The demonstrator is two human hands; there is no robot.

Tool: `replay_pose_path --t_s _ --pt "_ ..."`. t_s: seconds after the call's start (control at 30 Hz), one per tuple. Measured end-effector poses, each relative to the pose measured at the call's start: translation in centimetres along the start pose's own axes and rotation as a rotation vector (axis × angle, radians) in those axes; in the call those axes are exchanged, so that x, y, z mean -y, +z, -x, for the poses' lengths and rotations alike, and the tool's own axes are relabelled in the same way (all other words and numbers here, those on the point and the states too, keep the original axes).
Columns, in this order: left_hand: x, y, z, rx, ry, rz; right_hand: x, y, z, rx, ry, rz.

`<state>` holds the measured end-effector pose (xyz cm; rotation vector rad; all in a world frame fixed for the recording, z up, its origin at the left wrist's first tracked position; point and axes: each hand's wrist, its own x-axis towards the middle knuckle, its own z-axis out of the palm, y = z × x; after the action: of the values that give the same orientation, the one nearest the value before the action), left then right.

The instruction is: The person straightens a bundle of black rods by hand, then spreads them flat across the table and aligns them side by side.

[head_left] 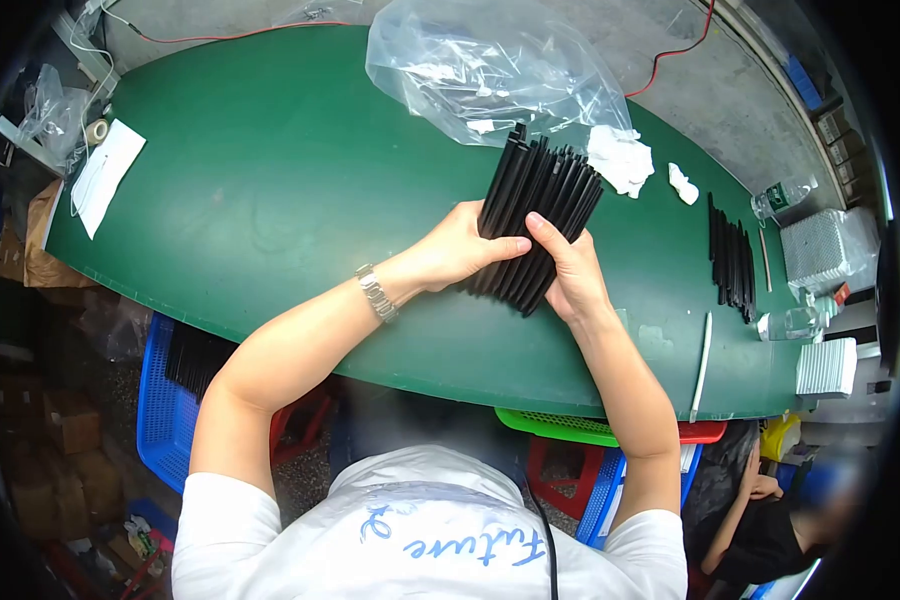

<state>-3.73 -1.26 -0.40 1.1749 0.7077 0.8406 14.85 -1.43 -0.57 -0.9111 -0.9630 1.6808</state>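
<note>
A thick bundle of thin black tubes is held between both hands above the green table. My left hand grips the bundle from its left side, thumb lying across the front. From the right, my right hand closes round it with the thumb pressed on the tubes. The bundle tilts slightly, and its upper ends are uneven. Behind my fingers part of the tubes is hidden. Just beyond the bundle lies a large clear plastic bag, with crumpled white tissue beside it.
More black tubes lie at the table's right, near a clear bottle and a white strip. White paper rests at the far left. Blue and green baskets stand below the near edge. Another person sits at lower right.
</note>
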Motion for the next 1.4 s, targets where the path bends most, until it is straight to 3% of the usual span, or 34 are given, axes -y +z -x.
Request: replay_pose_path --t_s 0.3,0.9,1.2,1.4 --pt "-0.1 0.0 0.3 -0.069 -0.115 0.175 0.1 0.3 0.2 -0.026 0.018 -0.053" --pt "0.2 -0.1 0.8 -0.001 -0.101 0.176 0.4 1.6 1.5 -0.065 -0.096 0.147" --pt "0.2 1.0 0.6 0.016 -0.117 -0.092 0.7 2.9 0.8 -0.249 -0.156 0.164" --pt "1.1 1.5 0.5 -0.037 -0.015 -0.141 1.3 2.3 0.0 -0.237 -0.133 0.103"
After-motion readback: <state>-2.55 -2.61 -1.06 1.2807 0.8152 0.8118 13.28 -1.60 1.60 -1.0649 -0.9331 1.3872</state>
